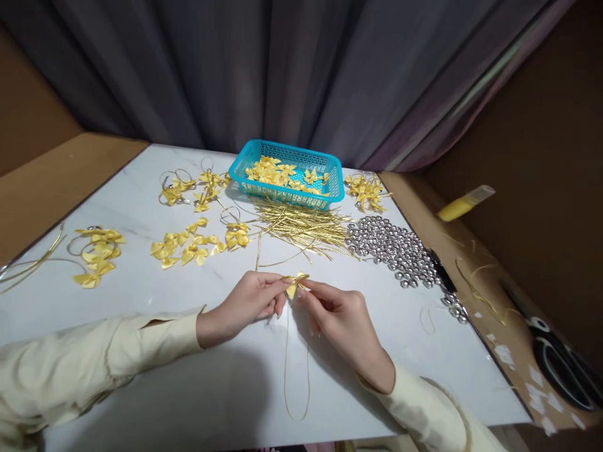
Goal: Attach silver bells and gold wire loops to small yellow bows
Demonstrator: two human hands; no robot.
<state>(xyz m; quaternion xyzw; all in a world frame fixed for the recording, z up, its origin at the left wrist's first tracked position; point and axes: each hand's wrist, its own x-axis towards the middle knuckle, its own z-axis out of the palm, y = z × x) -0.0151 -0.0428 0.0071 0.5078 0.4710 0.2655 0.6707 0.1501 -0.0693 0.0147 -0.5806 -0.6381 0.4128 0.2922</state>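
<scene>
Between my fingertips is a small yellow ribbon bow [292, 290], held above the white tabletop. My left hand [249, 295] pinches it from the left. My right hand [339, 314] grips its other side with thumb and forefinger. A thin gold cord [309, 383] hangs from the bow in a long loop toward the table's near edge. Just beyond my hands lies a pile of cut gold cords [301, 227]. To its right spreads a heap of shiny silver beads [391, 248]. Loose yellow bows [181, 243] lie to the left.
A turquoise basket [240, 164] with yellow bows stands at the back. Bow clusters with cord loops [98, 256] lie at left; another group [366, 190] sits back right. Black scissors [563, 370], paper scraps [504, 355] and a yellow tube [464, 204] are on the right-hand brown surface.
</scene>
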